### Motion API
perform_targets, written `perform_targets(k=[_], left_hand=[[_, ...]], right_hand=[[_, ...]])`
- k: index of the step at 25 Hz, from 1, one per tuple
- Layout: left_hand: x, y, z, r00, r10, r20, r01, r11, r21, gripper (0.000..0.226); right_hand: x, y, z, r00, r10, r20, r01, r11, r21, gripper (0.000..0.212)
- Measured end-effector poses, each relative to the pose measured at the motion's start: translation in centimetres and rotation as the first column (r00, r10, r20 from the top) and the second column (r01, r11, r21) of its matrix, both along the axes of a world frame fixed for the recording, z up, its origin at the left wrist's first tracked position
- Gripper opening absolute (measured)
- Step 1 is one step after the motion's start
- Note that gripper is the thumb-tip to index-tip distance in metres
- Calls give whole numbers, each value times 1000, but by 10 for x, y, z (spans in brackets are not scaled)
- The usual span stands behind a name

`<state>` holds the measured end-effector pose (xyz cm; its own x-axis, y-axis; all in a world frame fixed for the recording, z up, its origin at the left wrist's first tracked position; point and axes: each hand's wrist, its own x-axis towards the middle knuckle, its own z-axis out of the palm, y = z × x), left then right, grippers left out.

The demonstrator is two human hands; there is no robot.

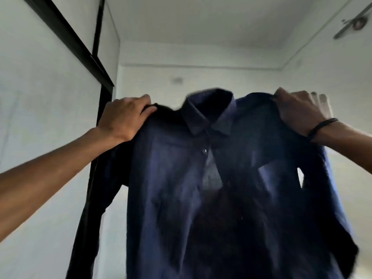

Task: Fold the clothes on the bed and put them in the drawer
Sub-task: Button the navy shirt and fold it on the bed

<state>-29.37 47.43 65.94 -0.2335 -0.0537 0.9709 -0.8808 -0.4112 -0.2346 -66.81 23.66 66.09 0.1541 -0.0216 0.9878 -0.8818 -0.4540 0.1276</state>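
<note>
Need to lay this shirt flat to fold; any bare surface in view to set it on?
None shown. The navy shirt, held at the shoulders by the left hand and right hand, fills the lower view; only wall, ceiling and a fan border it.

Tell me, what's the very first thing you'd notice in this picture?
A big dark blue shirt fills the middle, held up in the air with its collar on top. The left hand grips one shoulder and the right hand, with a black band on its wrist, grips the other. A ceiling fan peeks in at the top right corner.
</note>
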Motion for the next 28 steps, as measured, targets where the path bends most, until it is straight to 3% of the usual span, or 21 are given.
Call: perform_targets(k=[2,3,4,6,7,8,9,11,14,20,25,28], left_hand=[[0,14,10,990,-111,-84,96,981,-171,40],[4,18,10,977,-179,-113,151,963,-222,42],[2,15,0,977,-170,-132,153,979,-133,44],[1,-3,-44,991,23,-131,9,972,234,44],[1,-5,-66,990,38,-139,3,960,279,42],[6,-7,-76,983,-28,-179,67,974,217,41],[9,-6,-70,980,-61,-191,85,989,120,41],[5,-6,-49,984,-37,-172,55,993,103,44],[-7,12,0,968,-182,-172,188,982,18,44],[-28,95,89,961,-248,-123,262,959,108,38],[-32,113,159,921,-286,-263,324,939,112,45],[-8,78,148,880,-274,-387,361,916,173,52]], right_hand=[[-2,11,-4,973,179,143,-166,981,-97,33],[0,8,-14,962,244,124,-230,966,-115,31],[4,6,-31,971,234,59,-232,972,-38,26],[11,-8,-72,987,62,-152,-25,972,233,21],[10,-18,-91,990,29,-139,13,955,295,25],[9,-22,-97,997,26,-69,-4,956,292,30],[9,-26,-92,999,37,-2,-35,961,276,34],[8,-23,-75,998,60,25,-65,960,272,39],[-11,1,-32,973,156,173,-179,976,127,41],[-70,66,54,935,329,131,-335,942,25,39],[-81,101,132,883,443,154,-451,892,19,36],[-61,78,126,884,449,133,-464,877,125,32]])
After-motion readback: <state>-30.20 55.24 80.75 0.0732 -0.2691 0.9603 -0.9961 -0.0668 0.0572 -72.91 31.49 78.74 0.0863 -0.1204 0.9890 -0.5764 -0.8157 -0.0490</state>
